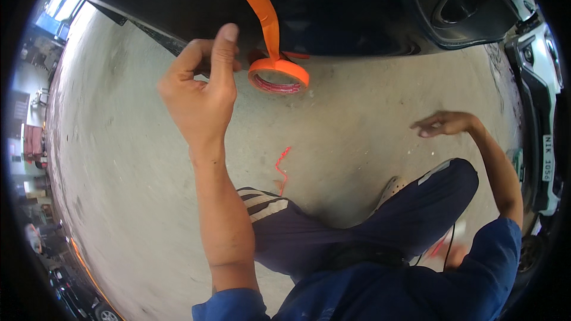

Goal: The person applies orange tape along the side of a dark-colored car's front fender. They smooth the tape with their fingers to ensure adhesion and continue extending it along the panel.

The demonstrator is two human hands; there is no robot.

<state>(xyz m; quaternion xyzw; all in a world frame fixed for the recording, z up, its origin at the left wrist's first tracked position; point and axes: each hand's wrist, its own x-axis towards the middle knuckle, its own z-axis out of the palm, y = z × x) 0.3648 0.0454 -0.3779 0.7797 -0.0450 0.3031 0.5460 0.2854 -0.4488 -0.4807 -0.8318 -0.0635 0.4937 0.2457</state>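
Note:
A strip of orange masking tape (254, 1) runs down the dark car body panel (348, 9). From its lower end hangs the tape roll (302, 75), just below the panel's bottom edge. My left hand (205, 86) is beside the roll, to its left, apart from it. Its thumb points up, away from the bent fingers, which are partly hidden; nothing shows in its grasp. Out to the right, above my knee, my right hand (443, 123) hangs over the floor with loosely bent fingers apart, slightly blurred and holding nothing.
A thin, crinkled red-orange strip (282, 169) lies on the concrete floor (137, 160) between my arms. At the right stands a white vehicle (544, 89). A dark recess (464, 6) is in the panel. Another car (80, 297) is parked at the lower left.

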